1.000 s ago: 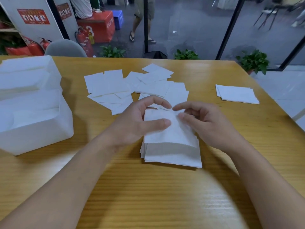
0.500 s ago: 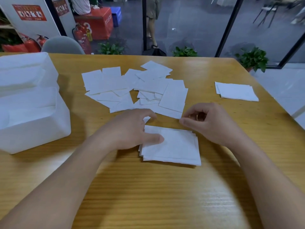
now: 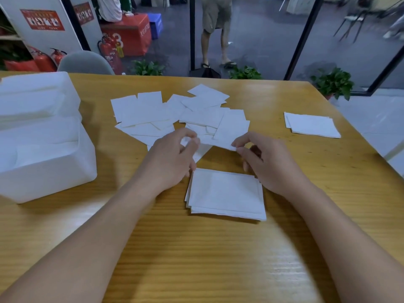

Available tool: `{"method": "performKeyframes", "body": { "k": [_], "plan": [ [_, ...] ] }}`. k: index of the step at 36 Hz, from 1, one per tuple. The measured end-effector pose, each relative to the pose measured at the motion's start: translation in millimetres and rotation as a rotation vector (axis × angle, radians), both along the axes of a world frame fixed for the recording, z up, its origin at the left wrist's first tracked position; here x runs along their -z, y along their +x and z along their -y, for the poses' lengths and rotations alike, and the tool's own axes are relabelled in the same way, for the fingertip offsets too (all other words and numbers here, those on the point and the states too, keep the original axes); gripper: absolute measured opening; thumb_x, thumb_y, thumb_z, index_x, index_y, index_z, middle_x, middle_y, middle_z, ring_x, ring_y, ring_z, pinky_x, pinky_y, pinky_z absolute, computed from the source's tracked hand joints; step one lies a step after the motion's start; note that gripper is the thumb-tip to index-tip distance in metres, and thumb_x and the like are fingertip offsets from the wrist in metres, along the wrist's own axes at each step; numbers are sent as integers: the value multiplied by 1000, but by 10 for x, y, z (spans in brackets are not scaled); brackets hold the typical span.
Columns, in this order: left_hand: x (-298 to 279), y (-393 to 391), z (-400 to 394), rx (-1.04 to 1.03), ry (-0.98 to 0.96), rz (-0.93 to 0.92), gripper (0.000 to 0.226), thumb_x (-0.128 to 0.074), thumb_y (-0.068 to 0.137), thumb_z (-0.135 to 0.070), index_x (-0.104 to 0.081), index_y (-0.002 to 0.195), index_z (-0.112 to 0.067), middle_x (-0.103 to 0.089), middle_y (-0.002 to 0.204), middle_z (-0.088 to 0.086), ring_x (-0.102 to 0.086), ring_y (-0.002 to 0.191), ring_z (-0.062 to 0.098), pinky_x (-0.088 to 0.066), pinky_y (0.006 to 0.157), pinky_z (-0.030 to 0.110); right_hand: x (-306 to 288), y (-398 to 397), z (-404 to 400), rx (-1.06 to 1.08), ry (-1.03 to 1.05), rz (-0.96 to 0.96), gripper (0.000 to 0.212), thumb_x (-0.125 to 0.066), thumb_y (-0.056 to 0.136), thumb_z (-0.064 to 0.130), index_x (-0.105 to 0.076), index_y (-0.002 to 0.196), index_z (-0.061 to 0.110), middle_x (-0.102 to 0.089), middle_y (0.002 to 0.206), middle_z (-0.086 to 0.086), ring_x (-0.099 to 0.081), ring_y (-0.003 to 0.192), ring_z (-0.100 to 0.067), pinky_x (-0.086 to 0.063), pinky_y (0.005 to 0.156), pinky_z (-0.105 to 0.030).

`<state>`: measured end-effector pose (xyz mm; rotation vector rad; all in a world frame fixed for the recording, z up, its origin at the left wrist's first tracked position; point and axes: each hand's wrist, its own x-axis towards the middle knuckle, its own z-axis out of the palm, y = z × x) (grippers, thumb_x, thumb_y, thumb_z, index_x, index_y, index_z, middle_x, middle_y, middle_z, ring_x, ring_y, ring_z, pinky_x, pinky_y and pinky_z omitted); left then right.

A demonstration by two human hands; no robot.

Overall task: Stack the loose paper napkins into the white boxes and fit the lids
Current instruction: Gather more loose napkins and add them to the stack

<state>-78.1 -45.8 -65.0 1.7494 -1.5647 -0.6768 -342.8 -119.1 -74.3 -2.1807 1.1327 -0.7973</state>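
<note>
Several loose white paper napkins (image 3: 153, 114) lie scattered across the middle of the wooden table. A squared-up stack of napkins (image 3: 226, 193) lies in front of me. Just beyond it, my left hand (image 3: 172, 158) pinches the left corner of one napkin (image 3: 207, 143) at the near edge of the scatter, and my right hand (image 3: 264, 162) pinches its right corner. Two white boxes (image 3: 43, 154) stand at the left, one behind the other; the near one holds napkins.
A second small stack of napkins (image 3: 311, 125) lies at the far right of the table (image 3: 196, 259). A grey chair (image 3: 85, 63) stands behind the far edge. Beyond the glass are potted plants, fire extinguishers and a person standing.
Both hands left the near stack and moved forward to the scattered napkins. They now pinch the two corners of one loose napkin.
</note>
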Motion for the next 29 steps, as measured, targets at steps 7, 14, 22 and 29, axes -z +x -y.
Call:
{"method": "performKeyframes", "body": {
  "k": [7,14,22,29],
  "plan": [
    [-120,27,2,-41,170,-560,78,-39,96,-92,-59,146,-36,-82,102,18,-84,90,30,-62,68,33,-192,-165,-169,-198,127,354,7,-68,107,6,-72,104,2,-80,112,-7,-78,106,-26,-63,89,-32],
    [-185,102,-21,22,177,-647,32,-89,92,-32,-81,123,-31,-83,111,9,-81,99,24,-58,70,26,-230,-227,-215,-194,218,313,4,-78,100,8,-82,99,7,-83,113,-3,-78,101,-35,-63,86,-52],
    [-160,-10,-62,173,108,-522,22,-86,96,-24,-84,115,-34,-82,110,-2,-78,103,16,-56,88,28,-224,-92,-166,-47,338,357,31,-78,99,41,-74,129,33,-80,121,5,-76,93,-22,-60,77,-36],
    [-126,-92,-93,261,116,-353,25,-86,94,-37,-80,118,-43,-80,104,-7,-75,92,10,-55,94,34,-196,-262,-62,-154,560,247,41,-92,88,22,-77,125,31,-79,107,-9,-65,70,-25,-53,57,-35]
  ]
}}
